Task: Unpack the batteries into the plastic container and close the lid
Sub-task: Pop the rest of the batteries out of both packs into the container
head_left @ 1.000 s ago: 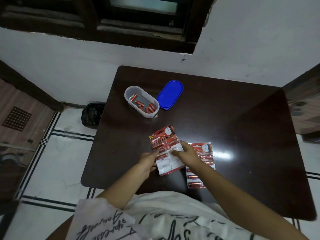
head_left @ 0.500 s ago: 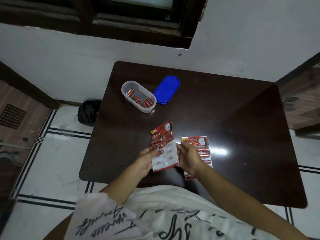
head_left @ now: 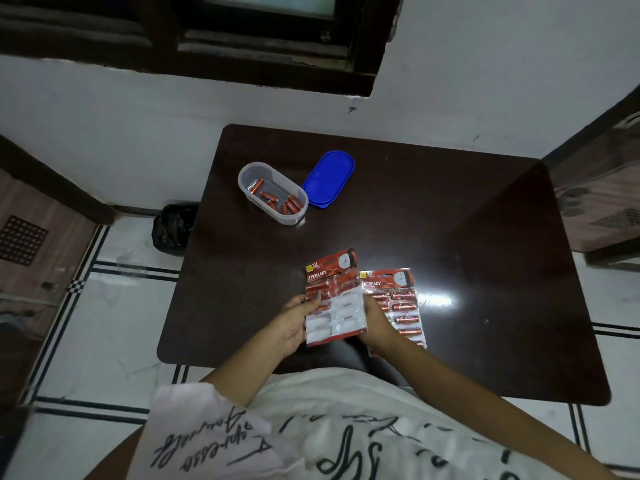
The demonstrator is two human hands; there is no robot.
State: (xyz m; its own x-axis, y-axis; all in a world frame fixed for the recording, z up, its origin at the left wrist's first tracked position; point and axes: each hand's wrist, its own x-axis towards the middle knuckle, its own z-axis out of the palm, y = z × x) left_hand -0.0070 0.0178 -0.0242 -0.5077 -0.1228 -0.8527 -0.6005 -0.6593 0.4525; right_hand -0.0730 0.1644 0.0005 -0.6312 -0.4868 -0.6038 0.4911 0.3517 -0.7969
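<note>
I hold a red battery blister pack [head_left: 335, 299] upright over the near edge of the dark table [head_left: 450, 237]. My left hand [head_left: 294, 320] grips its left edge, thumb on a front cell; my right hand [head_left: 375, 323] grips its right edge. Its lower cells look white and emptied. A second, full battery pack [head_left: 398, 306] lies flat on the table just right of it, partly under my right hand. Farther back stands the open clear oval container [head_left: 273, 192] with several red batteries inside. Its blue lid [head_left: 328, 177] lies beside it on the right.
A black bag [head_left: 173, 228] sits on the tiled floor left of the table. The white wall and a dark window frame [head_left: 242, 46] are behind the table. Dark furniture [head_left: 602, 202] stands at the right edge.
My right hand slid from the front of the held pack to its right edge, and the pack tipped more upright. The camera view shifted slightly.
</note>
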